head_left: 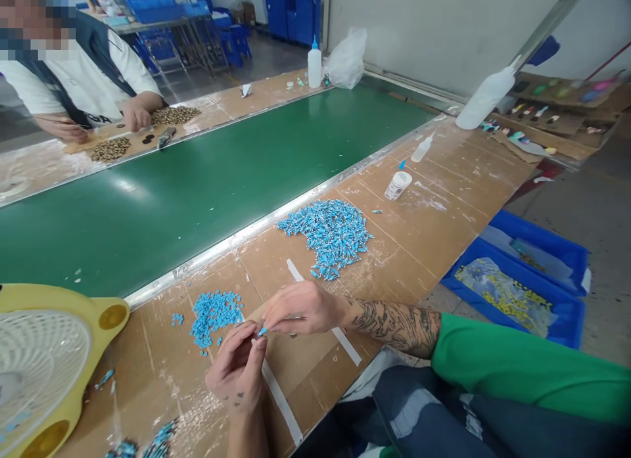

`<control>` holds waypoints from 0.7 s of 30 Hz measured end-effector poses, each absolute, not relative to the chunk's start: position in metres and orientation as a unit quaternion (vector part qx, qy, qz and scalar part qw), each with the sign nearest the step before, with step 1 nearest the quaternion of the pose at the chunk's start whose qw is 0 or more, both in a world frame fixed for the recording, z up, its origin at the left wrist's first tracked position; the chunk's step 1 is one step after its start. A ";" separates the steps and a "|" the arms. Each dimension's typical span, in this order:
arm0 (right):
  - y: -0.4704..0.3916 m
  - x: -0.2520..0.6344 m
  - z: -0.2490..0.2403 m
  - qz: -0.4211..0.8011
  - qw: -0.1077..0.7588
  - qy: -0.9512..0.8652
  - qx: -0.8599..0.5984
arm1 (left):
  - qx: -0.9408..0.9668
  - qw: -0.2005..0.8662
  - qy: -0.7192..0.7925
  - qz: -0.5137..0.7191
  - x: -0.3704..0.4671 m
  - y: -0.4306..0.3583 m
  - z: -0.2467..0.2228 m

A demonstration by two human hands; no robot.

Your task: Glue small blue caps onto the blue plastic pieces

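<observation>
Only one bit of text can be read: "GA", in dark capitals, printed low on the white shirt [85,83] worn by the co-worker across the belt [236,162]. Letters are partly blocked at the edges, so the full word can't be confirmed. Small dark print is also carried on the side of the white cup [396,187] on the near bench [444,182]; too small to be made out.

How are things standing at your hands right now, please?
Left hand and right hand together, small blue piece held at their fingertips. Long blue pieces heaped ahead, round blue pieces heaped ahead-left. Nothing seen blocking either hand.
</observation>
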State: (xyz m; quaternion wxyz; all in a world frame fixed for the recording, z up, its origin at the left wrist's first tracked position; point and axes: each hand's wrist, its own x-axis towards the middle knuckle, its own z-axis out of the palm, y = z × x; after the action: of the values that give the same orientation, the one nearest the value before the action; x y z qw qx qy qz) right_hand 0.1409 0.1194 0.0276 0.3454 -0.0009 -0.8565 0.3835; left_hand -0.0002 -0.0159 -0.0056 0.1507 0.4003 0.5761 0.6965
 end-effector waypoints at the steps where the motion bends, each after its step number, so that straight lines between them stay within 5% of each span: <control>1: 0.119 0.141 0.028 0.388 0.340 -0.857 0.001 | 0.405 0.144 0.576 0.695 0.001 -0.017 -0.005; 21: 0.115 0.144 0.019 0.482 0.287 -0.828 0.019 | 0.404 0.041 0.609 0.681 0.012 -0.032 0.001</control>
State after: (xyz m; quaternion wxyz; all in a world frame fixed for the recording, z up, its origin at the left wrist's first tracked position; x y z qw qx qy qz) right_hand 0.1439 0.1155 0.0186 0.2871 0.0188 -0.8277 0.4819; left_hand 0.0124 -0.0321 0.0008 0.0412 0.4037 0.6093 0.6812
